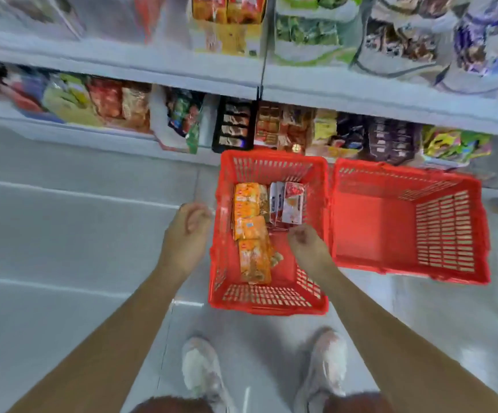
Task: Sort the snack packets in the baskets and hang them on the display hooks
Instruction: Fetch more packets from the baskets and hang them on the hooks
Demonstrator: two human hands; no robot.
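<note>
Head view, steeply downward, floor-level baskets (268,305)

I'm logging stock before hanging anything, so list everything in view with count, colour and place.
left basket: one, red, on the floor ahead of the shoes
right basket: one, red, on the floor right beside it
orange packets: about three, orange, left side of the left basket
white-and-red packets: about two, far right part of the left basket
shelves: two tiers, white, beyond the baskets, holding mixed packets
shoes: two, pale, bottom of view
left hand: one, fingers curled, beside the left basket's left rim
right hand: one, fingers curled, over the left basket
</note>
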